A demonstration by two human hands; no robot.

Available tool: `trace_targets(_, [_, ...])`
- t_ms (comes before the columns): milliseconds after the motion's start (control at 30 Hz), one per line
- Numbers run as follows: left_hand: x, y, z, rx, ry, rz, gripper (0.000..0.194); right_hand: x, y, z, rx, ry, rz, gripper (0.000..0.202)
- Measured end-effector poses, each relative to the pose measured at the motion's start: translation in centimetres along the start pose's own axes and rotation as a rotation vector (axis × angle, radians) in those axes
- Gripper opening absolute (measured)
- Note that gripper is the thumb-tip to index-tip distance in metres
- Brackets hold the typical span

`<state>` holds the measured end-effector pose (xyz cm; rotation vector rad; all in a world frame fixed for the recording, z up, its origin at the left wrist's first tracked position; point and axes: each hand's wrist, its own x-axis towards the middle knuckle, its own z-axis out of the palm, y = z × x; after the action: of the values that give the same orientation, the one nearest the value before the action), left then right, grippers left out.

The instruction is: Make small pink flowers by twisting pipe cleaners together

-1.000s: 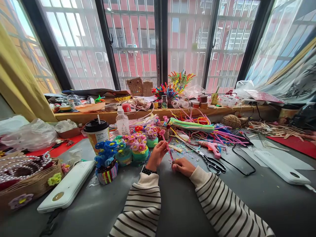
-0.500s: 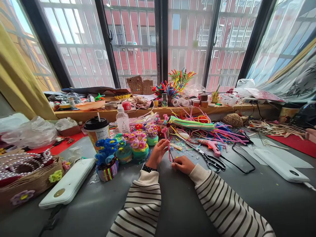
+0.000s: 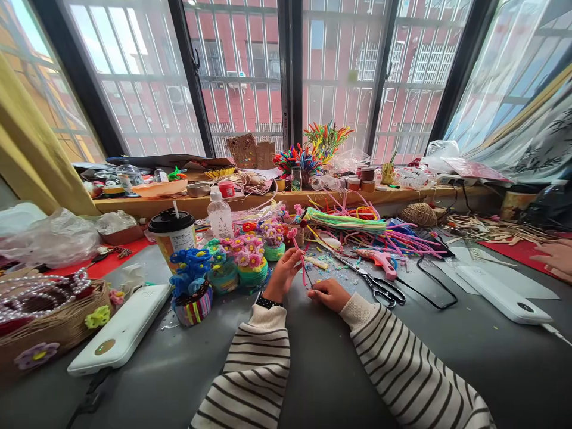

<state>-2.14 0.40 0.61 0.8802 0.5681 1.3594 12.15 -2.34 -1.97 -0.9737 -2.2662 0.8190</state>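
Near the middle of the grey table, my left hand (image 3: 283, 275) pinches a pink pipe-cleaner piece (image 3: 292, 236) whose curled top rises above the fingers. My right hand (image 3: 329, 295) is closed just right of it, its fingers pressed round the lower end of a thin dark strand that runs up to the pink stem. Left of my hands stand small pots of fuzzy flowers, one with pink blooms (image 3: 250, 255) and one with blue blooms (image 3: 192, 280). Black-handled scissors (image 3: 386, 290) lie open to the right of my right hand.
A pink glue gun (image 3: 383, 262) with a black cable lies behind the scissors. White power banks (image 3: 120, 328) (image 3: 504, 295) rest at both sides. A lidded cup (image 3: 172, 235), a bottle (image 3: 220, 217) and pipe-cleaner bundles (image 3: 346, 220) stand or lie behind. Another person's hand (image 3: 558, 256) is at the right edge.
The pink piece's top has tilted slightly left in my left hand. The other person's hand has come further into view at the right. The whole view has shifted a little.
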Motion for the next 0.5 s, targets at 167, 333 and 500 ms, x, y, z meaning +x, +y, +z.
trace_targets(167, [0.21, -0.19, -0.21, 0.005, -0.015, -0.002, 0.015, -0.05, -0.37, -0.13, 0.029, -0.045, -0.014, 0.067])
trace_targets(333, [0.07, -0.09, -0.22, 0.048, -0.032, 0.006, 0.012, 0.0, -0.22, -0.19, 0.019, -0.053, -0.039, 0.07])
trace_targets(500, [-0.13, 0.05, -0.06, 0.063, -0.055, 0.004, 0.012, -0.05, -0.33, -0.31, -0.011, -0.055, -0.054, 0.071])
